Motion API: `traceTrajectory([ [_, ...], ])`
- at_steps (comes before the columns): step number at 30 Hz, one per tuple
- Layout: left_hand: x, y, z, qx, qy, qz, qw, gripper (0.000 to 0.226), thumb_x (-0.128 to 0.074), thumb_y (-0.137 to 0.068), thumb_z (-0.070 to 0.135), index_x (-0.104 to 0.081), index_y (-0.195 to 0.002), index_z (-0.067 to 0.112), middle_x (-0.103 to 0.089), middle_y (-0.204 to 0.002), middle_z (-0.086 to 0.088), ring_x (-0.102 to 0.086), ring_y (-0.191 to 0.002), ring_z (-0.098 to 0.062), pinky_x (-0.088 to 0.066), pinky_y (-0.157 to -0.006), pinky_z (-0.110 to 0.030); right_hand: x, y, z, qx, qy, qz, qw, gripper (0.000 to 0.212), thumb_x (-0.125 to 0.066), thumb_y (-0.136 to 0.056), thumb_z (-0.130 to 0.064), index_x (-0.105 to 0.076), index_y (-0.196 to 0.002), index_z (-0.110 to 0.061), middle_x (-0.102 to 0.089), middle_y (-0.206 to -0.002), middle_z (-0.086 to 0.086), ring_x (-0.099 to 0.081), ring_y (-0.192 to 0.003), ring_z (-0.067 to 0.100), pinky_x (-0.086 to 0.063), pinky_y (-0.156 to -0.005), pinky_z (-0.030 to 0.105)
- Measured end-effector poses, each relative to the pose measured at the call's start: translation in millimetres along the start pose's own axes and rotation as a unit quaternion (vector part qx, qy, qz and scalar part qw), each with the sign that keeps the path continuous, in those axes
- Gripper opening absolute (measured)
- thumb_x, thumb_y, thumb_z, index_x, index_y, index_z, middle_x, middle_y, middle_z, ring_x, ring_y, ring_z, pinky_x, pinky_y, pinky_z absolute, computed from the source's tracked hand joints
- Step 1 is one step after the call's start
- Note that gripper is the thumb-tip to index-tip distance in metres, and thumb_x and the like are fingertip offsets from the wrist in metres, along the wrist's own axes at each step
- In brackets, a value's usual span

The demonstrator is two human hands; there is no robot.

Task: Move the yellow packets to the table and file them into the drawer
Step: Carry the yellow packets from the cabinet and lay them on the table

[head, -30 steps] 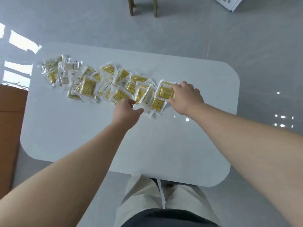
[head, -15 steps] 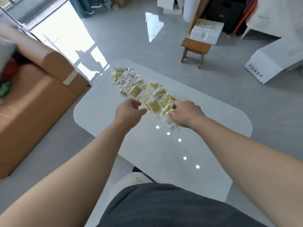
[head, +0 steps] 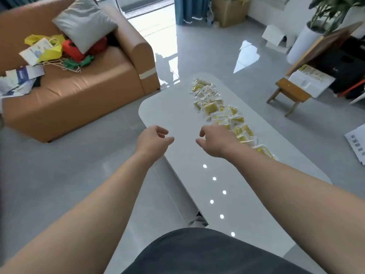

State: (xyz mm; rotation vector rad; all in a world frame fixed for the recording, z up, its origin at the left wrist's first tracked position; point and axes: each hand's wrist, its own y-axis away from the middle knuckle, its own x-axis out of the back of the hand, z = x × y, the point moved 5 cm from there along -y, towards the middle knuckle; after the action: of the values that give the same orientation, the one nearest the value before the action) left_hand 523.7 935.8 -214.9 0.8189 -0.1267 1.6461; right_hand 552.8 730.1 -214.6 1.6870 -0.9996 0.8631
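Head view: yellow packets (head: 221, 113) lie on the white table (head: 169, 113) in one long strip, running from the far end toward the near right edge. Right hand (head: 215, 142) is nearer, just left of the strip's near part; fingers loosely curled, apparently empty, packet contact unclear. Left hand (head: 153, 142) hovers over the table's left edge, loosely curled, holding nothing.

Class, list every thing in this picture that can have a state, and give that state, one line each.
yellow packets: lying overlapped in a row on the table.
left hand: loosely curled, empty.
right hand: loosely curled, empty, beside the packets.
wooden stool: standing upright.
grey cushion: propped tilted on the sofa.
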Motion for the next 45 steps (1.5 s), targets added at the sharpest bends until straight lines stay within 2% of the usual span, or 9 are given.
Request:
traceTrajectory([
  [4, 50, 49, -67, 0.028, 0.041, 0.044, 0.998, 0.024, -0.075, -0.086, 0.027, -0.066, -0.106, 0.018, -0.065, -0.098, 0.002, -0.062, -0.084, -0.013, -0.048, -0.066, -0.027, -35, 31, -72, 0.051, 0.04, -0.024, 0.998, 0.037, -0.05, -0.101, -0.044, -0.059, -0.129, -0.021, -0.056, -0.132, 0.006, -0.053, -0.122, 0.028, -0.045, -0.102, 0.045],
  [9, 113, 133, -165, 0.083, 0.081, 0.11, 0.987, 0.022, -0.075, -0.086, 0.029, -0.067, -0.105, 0.019, -0.066, -0.098, 0.003, -0.064, -0.086, -0.015, -0.046, -0.062, -0.025, -90, 85, -174, 0.136, 0.099, -0.066, 0.984, 0.036, -0.05, -0.101, -0.043, -0.062, -0.127, -0.021, -0.058, -0.128, 0.007, -0.055, -0.119, 0.03, -0.046, -0.1, 0.042],
  [17, 215, 295, -323, 0.193, 0.129, 0.243, 0.942, 0.02, -0.076, -0.085, 0.024, -0.067, -0.102, 0.017, -0.066, -0.097, 0.0, -0.065, -0.092, -0.02, -0.051, -0.078, -0.029, -201, 182, -343, 0.311, 0.164, -0.122, 0.928, 0.037, -0.048, -0.102, -0.046, -0.057, -0.129, -0.021, -0.056, -0.129, 0.004, -0.055, -0.116, 0.029, -0.045, -0.094, 0.039],
  [23, 261, 410, -415, 0.278, 0.174, 0.35, 0.877, 0.02, -0.077, -0.084, 0.025, -0.068, -0.101, 0.018, -0.066, -0.097, 0.003, -0.063, -0.091, -0.018, -0.051, -0.078, -0.03, -275, 258, -452, 0.426, 0.215, -0.175, 0.861, 0.037, -0.048, -0.103, -0.044, -0.056, -0.13, -0.021, -0.053, -0.131, 0.004, -0.056, -0.114, 0.028, -0.044, -0.086, 0.036],
  [26, 273, 458, -459, 0.317, 0.21, 0.397, 0.836, 0.02, -0.077, -0.083, 0.026, -0.068, -0.099, 0.02, -0.064, -0.093, 0.006, -0.064, -0.091, -0.018, -0.056, -0.082, -0.037, -312, 292, -502, 0.473, 0.242, -0.205, 0.822, 0.037, -0.049, -0.103, -0.043, -0.055, -0.131, -0.02, -0.052, -0.133, 0.006, -0.054, -0.117, 0.028, -0.046, -0.089, 0.038],
  [29, 282, 502, -498, 0.358, 0.221, 0.428, 0.8, 0.021, -0.076, -0.084, 0.025, -0.067, -0.103, 0.019, -0.064, -0.095, 0.007, -0.063, -0.092, -0.016, -0.048, -0.08, -0.029, -351, 322, -548, 0.52, 0.274, -0.222, 0.778, 0.038, -0.049, -0.102, -0.043, -0.056, -0.131, -0.02, -0.053, -0.132, 0.007, -0.053, -0.119, 0.029, -0.047, -0.096, 0.041],
  [35, 318, 568, -590, 0.44, 0.256, 0.466, 0.724, 0.023, -0.075, -0.086, 0.025, -0.066, -0.106, 0.019, -0.062, -0.095, 0.007, -0.062, -0.092, -0.017, -0.05, -0.081, -0.032, -437, 374, -651, 0.584, 0.326, -0.258, 0.698, 0.037, -0.049, -0.102, -0.044, -0.057, -0.13, -0.022, -0.056, -0.129, 0.005, -0.054, -0.117, 0.027, -0.048, -0.097, 0.042],
  [38, 330, 581, -614, 0.455, 0.272, 0.462, 0.711, 0.021, -0.074, -0.087, 0.024, -0.065, -0.105, 0.02, -0.061, -0.096, 0.006, -0.061, -0.089, -0.015, -0.046, -0.077, -0.029, -462, 381, -682, 0.583, 0.333, -0.273, 0.689, 0.036, -0.049, -0.102, -0.043, -0.057, -0.129, -0.021, -0.056, -0.128, 0.004, -0.055, -0.116, 0.027, -0.048, -0.098, 0.043],
  [45, 370, 633, -705, 0.534, 0.322, 0.479, 0.618, 0.022, -0.074, -0.087, 0.023, -0.064, -0.106, 0.018, -0.061, -0.1, 0.004, -0.061, -0.095, -0.019, -0.048, -0.08, -0.031, -551, 428, -782, 0.604, 0.373, -0.327, 0.624, 0.038, -0.051, -0.101, -0.042, -0.059, -0.13, -0.019, -0.057, -0.131, 0.006, -0.055, -0.119, 0.028, -0.049, -0.1, 0.043],
])
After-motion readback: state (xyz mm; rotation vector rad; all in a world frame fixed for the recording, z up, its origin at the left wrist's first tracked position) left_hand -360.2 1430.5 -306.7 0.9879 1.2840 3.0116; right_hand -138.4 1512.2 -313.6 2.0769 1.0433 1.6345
